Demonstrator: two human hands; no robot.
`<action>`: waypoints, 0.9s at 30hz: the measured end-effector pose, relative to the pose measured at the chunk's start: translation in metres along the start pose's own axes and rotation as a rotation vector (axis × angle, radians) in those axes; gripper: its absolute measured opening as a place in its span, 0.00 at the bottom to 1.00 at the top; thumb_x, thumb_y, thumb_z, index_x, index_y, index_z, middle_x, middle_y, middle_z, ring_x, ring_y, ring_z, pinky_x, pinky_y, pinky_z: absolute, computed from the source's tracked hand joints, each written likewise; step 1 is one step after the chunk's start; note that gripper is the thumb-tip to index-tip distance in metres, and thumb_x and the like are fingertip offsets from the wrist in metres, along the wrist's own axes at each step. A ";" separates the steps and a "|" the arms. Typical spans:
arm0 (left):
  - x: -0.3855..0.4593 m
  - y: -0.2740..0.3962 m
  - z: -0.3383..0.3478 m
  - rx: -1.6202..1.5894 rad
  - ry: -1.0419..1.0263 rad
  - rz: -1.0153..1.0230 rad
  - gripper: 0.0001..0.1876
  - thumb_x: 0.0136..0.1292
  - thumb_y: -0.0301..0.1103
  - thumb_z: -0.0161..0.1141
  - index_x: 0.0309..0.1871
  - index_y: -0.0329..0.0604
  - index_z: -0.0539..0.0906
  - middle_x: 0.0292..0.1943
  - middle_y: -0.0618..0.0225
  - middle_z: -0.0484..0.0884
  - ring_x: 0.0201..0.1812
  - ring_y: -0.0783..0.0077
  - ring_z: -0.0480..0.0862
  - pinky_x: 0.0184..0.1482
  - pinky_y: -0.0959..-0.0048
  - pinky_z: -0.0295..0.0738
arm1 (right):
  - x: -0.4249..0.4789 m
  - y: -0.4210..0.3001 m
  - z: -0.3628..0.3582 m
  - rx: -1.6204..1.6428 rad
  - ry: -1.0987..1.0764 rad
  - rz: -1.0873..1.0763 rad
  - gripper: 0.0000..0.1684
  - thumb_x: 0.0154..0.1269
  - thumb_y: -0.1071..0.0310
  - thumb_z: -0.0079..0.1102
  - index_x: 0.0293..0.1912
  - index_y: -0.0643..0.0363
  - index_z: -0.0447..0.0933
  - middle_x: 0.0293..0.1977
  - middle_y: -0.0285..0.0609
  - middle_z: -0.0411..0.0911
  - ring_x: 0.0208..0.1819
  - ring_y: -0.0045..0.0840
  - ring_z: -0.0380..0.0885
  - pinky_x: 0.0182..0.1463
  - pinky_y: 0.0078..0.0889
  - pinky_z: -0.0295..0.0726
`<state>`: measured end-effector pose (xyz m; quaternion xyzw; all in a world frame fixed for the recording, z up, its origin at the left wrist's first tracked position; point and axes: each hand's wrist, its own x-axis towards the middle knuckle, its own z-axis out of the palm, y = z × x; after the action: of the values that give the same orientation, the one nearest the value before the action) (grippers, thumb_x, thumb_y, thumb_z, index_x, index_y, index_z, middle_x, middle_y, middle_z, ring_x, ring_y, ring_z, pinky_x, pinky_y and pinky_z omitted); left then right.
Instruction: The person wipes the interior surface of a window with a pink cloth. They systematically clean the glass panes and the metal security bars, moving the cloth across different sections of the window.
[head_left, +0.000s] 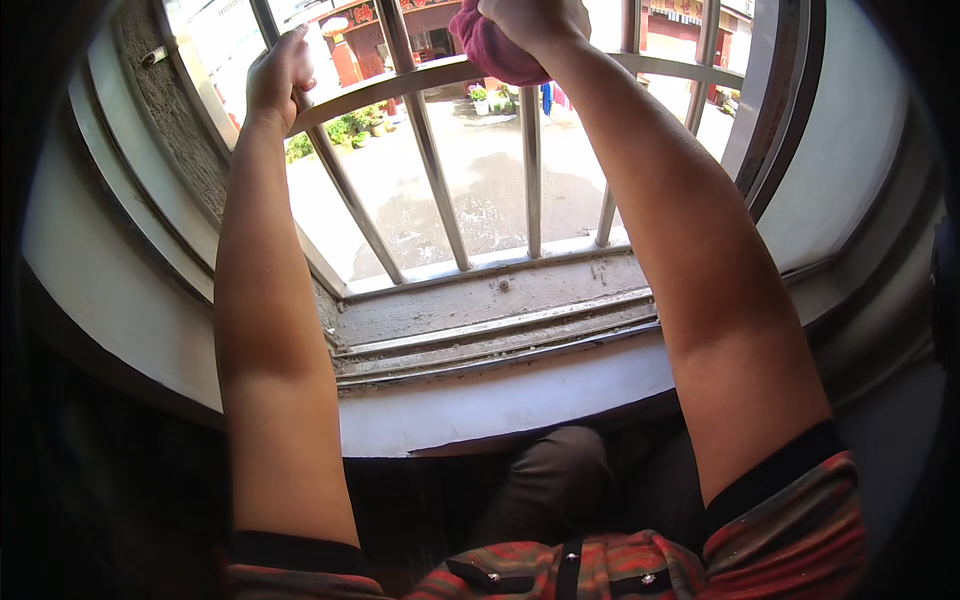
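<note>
Both my arms reach up to a metal window grille (431, 161) of round upright bars and a flat crossbar (360, 97). At the upper left, my left hand (276, 81) is wrapped around one upright bar, just above the crossbar. My right hand (536, 22), near the top edge, clutches a bunched maroon cloth (495, 49). The cloth lies against the crossbar, over the top of a lower upright bar (531, 169), and hides that joint. Part of my right hand is cut off by the frame's upper edge.
Below the grille run dirty window tracks (495, 330) with grit in them, then a white sill (510, 409). Rough bare mortar (161, 82) borders the left side. Outside lie a sunlit paved yard (480, 195), potted plants (480, 97) and a red-fronted building (360, 45) bearing writing.
</note>
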<state>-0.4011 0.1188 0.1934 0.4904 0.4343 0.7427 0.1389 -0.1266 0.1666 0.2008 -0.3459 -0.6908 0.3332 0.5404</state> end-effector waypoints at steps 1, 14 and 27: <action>-0.003 -0.002 0.001 0.005 -0.001 -0.013 0.14 0.61 0.40 0.65 0.26 0.47 0.72 0.17 0.79 0.63 0.18 0.82 0.61 0.23 0.77 0.60 | -0.003 0.000 0.000 0.019 0.001 0.006 0.17 0.65 0.75 0.54 0.54 0.61 0.75 0.42 0.51 0.79 0.37 0.30 0.81 0.43 0.33 0.84; 0.004 -0.001 -0.004 -0.013 -0.019 0.011 0.14 0.62 0.40 0.64 0.33 0.41 0.73 0.17 0.80 0.61 0.18 0.85 0.62 0.23 0.81 0.60 | -0.004 -0.006 0.000 -0.042 0.007 -0.038 0.09 0.66 0.74 0.53 0.43 0.58 0.80 0.39 0.49 0.81 0.36 0.27 0.82 0.45 0.34 0.84; 0.021 -0.012 -0.011 0.023 -0.033 0.009 0.15 0.63 0.43 0.65 0.28 0.49 0.72 0.16 0.83 0.59 0.18 0.87 0.58 0.23 0.82 0.58 | -0.002 0.000 -0.003 0.017 -0.052 -0.117 0.08 0.66 0.74 0.53 0.39 0.56 0.81 0.40 0.49 0.80 0.38 0.30 0.81 0.48 0.37 0.83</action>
<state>-0.4232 0.1332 0.1954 0.5060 0.4383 0.7301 0.1373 -0.1239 0.1657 0.2002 -0.2913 -0.7209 0.3158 0.5438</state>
